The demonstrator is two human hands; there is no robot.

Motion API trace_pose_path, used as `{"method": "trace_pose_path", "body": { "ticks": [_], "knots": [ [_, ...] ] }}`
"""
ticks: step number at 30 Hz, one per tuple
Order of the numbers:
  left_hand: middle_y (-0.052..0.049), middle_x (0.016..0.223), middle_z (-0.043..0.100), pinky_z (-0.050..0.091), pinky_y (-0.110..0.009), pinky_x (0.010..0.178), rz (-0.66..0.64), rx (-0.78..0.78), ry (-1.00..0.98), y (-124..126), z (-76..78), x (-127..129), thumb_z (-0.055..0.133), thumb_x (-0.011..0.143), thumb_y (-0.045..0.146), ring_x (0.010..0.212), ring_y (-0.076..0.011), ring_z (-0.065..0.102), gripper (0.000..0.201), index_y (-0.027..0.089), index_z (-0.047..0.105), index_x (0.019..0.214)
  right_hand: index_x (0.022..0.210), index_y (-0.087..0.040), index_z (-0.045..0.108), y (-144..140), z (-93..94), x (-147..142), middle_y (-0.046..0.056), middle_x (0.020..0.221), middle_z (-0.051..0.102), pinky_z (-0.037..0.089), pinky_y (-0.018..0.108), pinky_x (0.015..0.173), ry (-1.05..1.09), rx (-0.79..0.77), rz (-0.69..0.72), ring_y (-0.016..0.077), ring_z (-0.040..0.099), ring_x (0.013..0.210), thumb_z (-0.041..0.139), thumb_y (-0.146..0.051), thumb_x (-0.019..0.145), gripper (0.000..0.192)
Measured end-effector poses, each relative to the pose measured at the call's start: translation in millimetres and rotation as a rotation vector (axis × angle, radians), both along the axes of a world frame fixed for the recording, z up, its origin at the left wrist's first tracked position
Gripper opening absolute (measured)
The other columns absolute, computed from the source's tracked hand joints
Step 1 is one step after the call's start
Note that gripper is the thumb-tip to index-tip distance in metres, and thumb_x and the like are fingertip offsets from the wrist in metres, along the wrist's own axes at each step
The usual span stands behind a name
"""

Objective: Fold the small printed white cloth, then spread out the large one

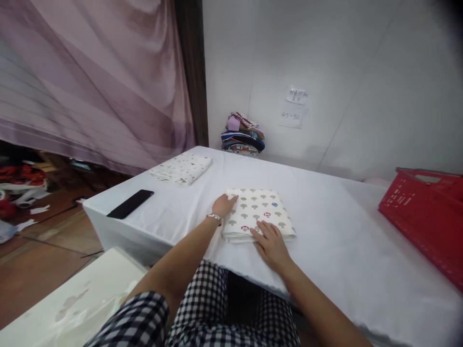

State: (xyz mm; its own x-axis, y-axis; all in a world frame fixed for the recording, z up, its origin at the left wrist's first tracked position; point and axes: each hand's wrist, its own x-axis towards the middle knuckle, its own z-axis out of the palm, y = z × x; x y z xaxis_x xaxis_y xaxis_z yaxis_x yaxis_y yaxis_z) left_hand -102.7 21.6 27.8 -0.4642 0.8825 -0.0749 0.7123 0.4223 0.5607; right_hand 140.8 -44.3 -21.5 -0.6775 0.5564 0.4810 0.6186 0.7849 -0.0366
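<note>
We rest both hands flat, grips open, on the folded mushroom-print cloth [258,214] lying near the table [325,202] front edge: left hand [224,205] at its left edge, right hand [270,243] at its near corner. Sideways pressure could skew the folds. The red basket's [427,217] contents are hidden.

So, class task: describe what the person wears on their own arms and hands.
Both forearms are bare. The left hand has a thin silvery bracelet at the wrist; a black-and-white checked sleeve covers the upper arm. The right hand shows no jewellery.
</note>
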Motion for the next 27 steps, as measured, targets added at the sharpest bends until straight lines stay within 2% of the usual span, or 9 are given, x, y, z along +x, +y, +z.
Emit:
{"method": "trace_pose_path", "body": {
  "ticks": [3,6,12,18,22,27],
  "knots": [
    [-0.017,0.116,0.063,0.043,-0.032,0.083,0.021,-0.001,0.033,7.3,-1.5,6.7,0.042,0.089,0.044,0.109,-0.0263,0.059,0.04,0.014,0.056,0.112,0.132,-0.026,0.051,-1.2,-0.2,-0.4,0.01,0.14,0.046,0.032,0.048,0.105,0.002,0.013,-0.001,0.0265,0.038,0.131,0.047,-0.023,0.091,0.041],
    [-0.017,0.116,0.063,0.042,-0.032,0.084,0.022,0.007,0.047,8.9,-5.0,6.9,0.04,0.09,0.035,0.108,-0.0249,0.059,0.033,0.014,0.055,0.111,0.131,-0.027,0.051,-1.9,-1.1,-0.7,0.008,0.14,0.047,0.033,0.047,0.106,0.006,0.033,-0.002,0.0255,0.039,0.131,0.047,-0.022,0.091,0.041],
    [-0.019,0.107,0.066,0.045,-0.033,0.077,0.014,0.014,0.03,22.5,0.5,-3.5,0.046,0.086,0.051,0.101,-0.0284,0.063,0.044,0.012,0.057,0.103,0.134,-0.03,0.048,-1.2,-4.0,-1.2,0.007,0.141,0.046,0.036,0.049,0.105,0.006,0.053,-0.006,0.0271,0.04,0.131,0.047,-0.021,0.09,0.045],
    [-0.019,0.104,0.066,0.044,-0.036,0.08,0.04,0.044,0.038,36.4,-4.4,-1.1,0.042,0.091,0.033,0.102,-0.0279,0.063,0.029,0.014,0.049,0.112,0.135,-0.03,0.047,-2.0,-2.5,-1.1,0.006,0.141,0.046,0.034,0.049,0.106,-0.016,0.029,-0.016,0.0268,0.039,0.131,0.046,-0.021,0.09,0.046],
    [-0.02,0.106,0.065,0.043,-0.039,0.085,0.062,0.071,-0.022,37.7,-8.9,-3.7,0.041,0.091,0.032,0.106,-0.0291,0.061,0.028,0.015,0.05,0.111,0.134,-0.029,0.048,-1.6,-2.0,-0.9,0.007,0.142,0.045,0.033,0.048,0.106,-0.026,0.021,-0.02,0.0265,0.039,0.131,0.047,-0.021,0.09,0.045],
    [-0.02,0.116,0.062,0.044,-0.039,0.088,0.079,0.117,-0.201,28.0,-5.9,-11.3,0.048,0.089,0.036,0.109,-0.0277,0.059,0.036,0.014,0.049,0.117,0.133,-0.027,0.05,-0.7,-0.9,0.9,0.009,0.142,0.045,0.03,0.048,0.107,-0.043,-0.01,-0.021,0.0258,0.037,0.132,0.048,-0.022,0.09,0.043]
  ]
}}
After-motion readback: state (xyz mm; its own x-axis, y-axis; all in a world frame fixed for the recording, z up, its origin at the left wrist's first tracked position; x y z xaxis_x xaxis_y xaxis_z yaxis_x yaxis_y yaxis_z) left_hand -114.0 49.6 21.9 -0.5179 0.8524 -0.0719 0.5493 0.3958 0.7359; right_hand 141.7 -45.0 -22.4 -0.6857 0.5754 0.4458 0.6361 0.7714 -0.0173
